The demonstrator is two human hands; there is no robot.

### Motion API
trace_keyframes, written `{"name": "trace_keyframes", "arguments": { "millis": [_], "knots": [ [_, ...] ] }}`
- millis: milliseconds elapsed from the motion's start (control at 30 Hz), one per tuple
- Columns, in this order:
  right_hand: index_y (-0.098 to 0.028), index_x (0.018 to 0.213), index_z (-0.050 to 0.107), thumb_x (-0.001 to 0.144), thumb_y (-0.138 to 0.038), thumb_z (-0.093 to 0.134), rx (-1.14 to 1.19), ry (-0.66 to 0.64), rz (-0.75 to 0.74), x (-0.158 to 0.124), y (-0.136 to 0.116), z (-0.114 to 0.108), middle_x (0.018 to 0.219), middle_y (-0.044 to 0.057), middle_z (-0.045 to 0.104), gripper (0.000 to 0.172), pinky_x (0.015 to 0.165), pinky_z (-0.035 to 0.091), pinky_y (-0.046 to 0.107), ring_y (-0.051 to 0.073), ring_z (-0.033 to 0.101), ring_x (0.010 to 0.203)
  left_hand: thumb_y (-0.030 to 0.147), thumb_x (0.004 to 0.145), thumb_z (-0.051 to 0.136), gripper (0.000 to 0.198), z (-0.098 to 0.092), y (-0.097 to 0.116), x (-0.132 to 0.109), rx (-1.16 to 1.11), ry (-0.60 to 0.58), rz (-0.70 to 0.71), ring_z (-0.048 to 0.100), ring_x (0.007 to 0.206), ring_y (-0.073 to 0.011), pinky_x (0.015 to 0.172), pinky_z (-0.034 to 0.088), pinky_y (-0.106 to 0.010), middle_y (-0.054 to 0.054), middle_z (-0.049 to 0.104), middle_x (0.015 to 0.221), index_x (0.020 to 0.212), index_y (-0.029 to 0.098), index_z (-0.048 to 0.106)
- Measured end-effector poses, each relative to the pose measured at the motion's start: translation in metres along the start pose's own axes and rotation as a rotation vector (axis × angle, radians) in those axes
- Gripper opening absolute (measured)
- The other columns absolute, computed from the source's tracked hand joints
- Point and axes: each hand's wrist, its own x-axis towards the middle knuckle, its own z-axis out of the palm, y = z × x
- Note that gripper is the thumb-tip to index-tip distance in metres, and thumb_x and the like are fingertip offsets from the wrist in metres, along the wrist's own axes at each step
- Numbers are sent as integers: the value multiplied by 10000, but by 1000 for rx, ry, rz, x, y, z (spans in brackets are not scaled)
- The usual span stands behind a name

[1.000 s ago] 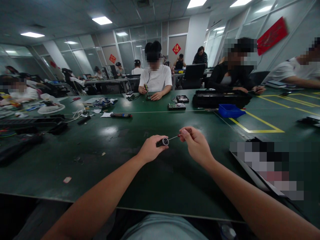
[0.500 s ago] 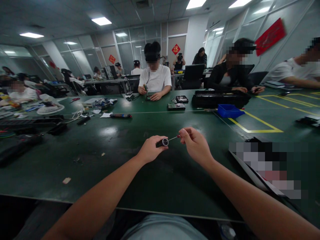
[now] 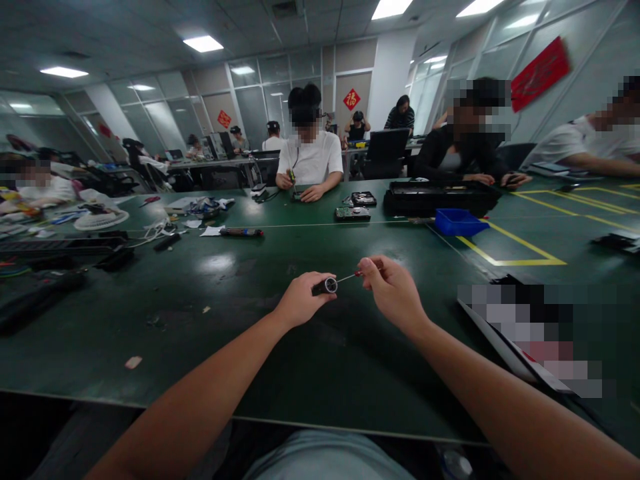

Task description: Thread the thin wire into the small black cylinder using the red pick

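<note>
A short black cylinder (image 3: pixel 325 286) with a pale ring round its open end is gripped by my left hand (image 3: pixel 303 298), fingers on top and thumb below. My right hand (image 3: pixel 391 289) pinches the red handle of a thin screwdriver (image 3: pixel 349 277). The metal shaft points left and its tip meets the ringed end of the cylinder; whether it sits inside is too small to tell. Both hands are above the green table (image 3: pixel 350 373), with a small gap between them.
Ahead lie a dark tool (image 3: pixel 242 232), hard drives (image 3: pixel 353 213), a blue bin (image 3: pixel 459 222) and a long black casing (image 3: pixel 440 199). A white-edged panel (image 3: pixel 500 343) is at the right. Across the table sits a person in white (image 3: pixel 320 157); others sit at the right.
</note>
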Motion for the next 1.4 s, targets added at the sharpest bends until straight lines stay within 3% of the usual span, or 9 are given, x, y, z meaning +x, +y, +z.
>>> {"name": "trace_keyframes", "arguments": {
  "millis": [133,300,467,600,733,933,1100,1400],
  "knots": [
    [-205,842,626,960,-512,460,7,23,0,1,4,2,603,-5,566,368,551,382,304,159,534,554,245,814,757,366,0,0,0,9,-8,-5,628,1065,-226,981,462,-390,-45,697,1136,1171,229,681],
    [-224,1018,583,957,-365,452,121,7,-18,1,10,4,741,-1,604,202,614,416,313,173,569,671,239,810,761,368,1,-2,1,17,9,1,628,1066,-224,988,453,-384,-41,698,1132,1169,225,680],
    [-222,900,603,966,-420,451,52,-26,-25,-1,7,3,661,-11,559,257,608,414,320,168,544,625,248,812,757,363,0,-1,1,14,-9,-5,630,1056,-229,978,462,-392,-48,699,1124,1166,220,681],
    [-214,997,584,929,-404,522,206,19,-5,0,7,4,796,23,647,212,670,479,333,180,607,713,260,822,747,380,-1,0,1,4,-9,-14,628,1067,-230,982,459,-393,-49,696,1142,1193,224,673],
    [-204,902,618,911,-458,546,328,23,12,3,12,9,780,39,645,265,729,512,357,185,616,728,263,831,734,390,0,0,0,-1,-26,-31,625,1083,-237,994,459,-406,-50,693,1164,1215,240,670],
    [-209,853,614,849,-533,599,535,83,180,9,25,16,772,36,617,324,719,550,380,181,600,687,273,852,716,389,-2,-3,2,16,-33,5,613,1101,-235,1010,446,-409,-57,690,1178,1235,233,659],
    [-224,785,585,846,-469,612,695,22,380,15,32,14,683,24,565,254,697,585,415,177,559,597,263,859,708,397,-4,-2,5,30,-48,38,604,1100,-227,994,448,-400,-39,686,1194,1252,266,649],
    [-221,881,593,855,-538,591,517,110,174,10,26,14,780,26,611,318,710,561,367,174,598,694,294,852,718,388,-5,0,5,72,-14,-10,615,1042,-239,953,464,-400,-47,697,1124,1233,250,658]
  ]
}}
